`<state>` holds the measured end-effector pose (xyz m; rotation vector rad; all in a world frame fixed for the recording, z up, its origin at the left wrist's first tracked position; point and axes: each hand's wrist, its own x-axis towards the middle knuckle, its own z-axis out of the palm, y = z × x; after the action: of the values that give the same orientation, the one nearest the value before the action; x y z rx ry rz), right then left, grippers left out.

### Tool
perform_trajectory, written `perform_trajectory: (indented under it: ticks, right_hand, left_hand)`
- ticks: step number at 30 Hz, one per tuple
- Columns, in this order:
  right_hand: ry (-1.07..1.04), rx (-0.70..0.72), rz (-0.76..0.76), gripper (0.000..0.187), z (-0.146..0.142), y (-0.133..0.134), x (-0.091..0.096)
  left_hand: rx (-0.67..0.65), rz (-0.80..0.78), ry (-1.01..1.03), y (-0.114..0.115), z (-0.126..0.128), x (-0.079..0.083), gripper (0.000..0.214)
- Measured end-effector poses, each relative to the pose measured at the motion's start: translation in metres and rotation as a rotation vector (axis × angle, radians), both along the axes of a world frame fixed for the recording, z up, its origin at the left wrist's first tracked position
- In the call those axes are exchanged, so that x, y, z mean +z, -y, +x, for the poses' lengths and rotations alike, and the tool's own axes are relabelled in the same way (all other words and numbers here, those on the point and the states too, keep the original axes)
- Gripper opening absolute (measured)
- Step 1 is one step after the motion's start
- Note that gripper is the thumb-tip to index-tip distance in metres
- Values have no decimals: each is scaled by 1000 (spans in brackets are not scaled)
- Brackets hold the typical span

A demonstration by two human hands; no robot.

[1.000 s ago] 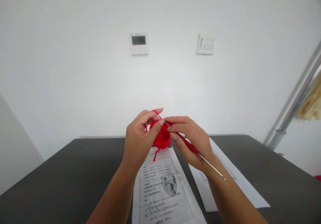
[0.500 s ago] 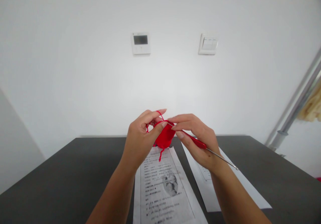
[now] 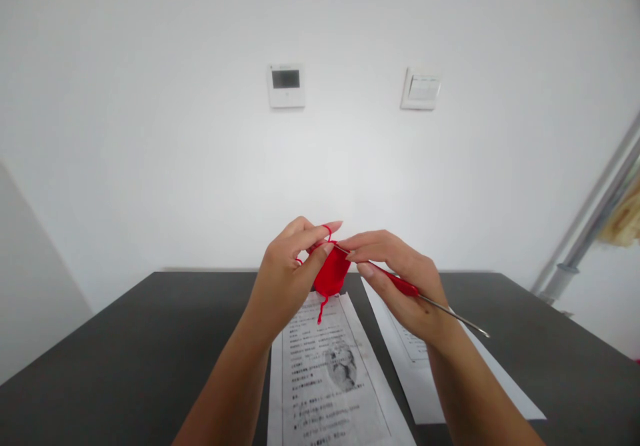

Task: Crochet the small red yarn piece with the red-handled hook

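Observation:
My left hand pinches the upper edge of a small red crochet piece between thumb and fingers. A strand of red yarn loops over its raised index finger. In my right hand is a crochet hook with a red grip and a metal shaft at each end. The hook's working tip meets the top edge of the crochet piece by my left thumb; the tip itself is hard to make out. From the bottom of the piece hangs a short red yarn tail.
Below my hands a printed sheet with a dark oval picture lies on the dark table. A second paper lies under my right forearm. Behind stands a white wall with a thermostat panel and a switch. A grey pole leans at right.
Both hands, with the hook and crochet piece, sit slightly farther right in view. My left index finger has come nearer the hook, and the yarn strand at it is shorter. The view has shifted a little.

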<state>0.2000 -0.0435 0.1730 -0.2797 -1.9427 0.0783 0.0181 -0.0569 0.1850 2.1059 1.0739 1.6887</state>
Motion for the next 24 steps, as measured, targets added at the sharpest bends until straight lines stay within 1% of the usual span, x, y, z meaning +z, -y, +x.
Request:
perform_trajectory:
  ticks: [3, 11, 19, 24]
  right_hand:
    - [6, -6, 33, 20, 0, 1, 1]
    - [-24, -33, 52, 20, 2, 4, 3]
    - [-22, -75, 69, 17, 2, 8, 8]
    - [-2, -67, 53, 19, 5, 8, 8]
  left_hand:
    - [31, 37, -15, 2, 1, 2, 27]
    - [123, 100, -29, 2, 5, 4, 28]
    - [144, 127, -13, 2, 7, 3, 25]
    - [169, 140, -15, 1, 7, 2, 24]
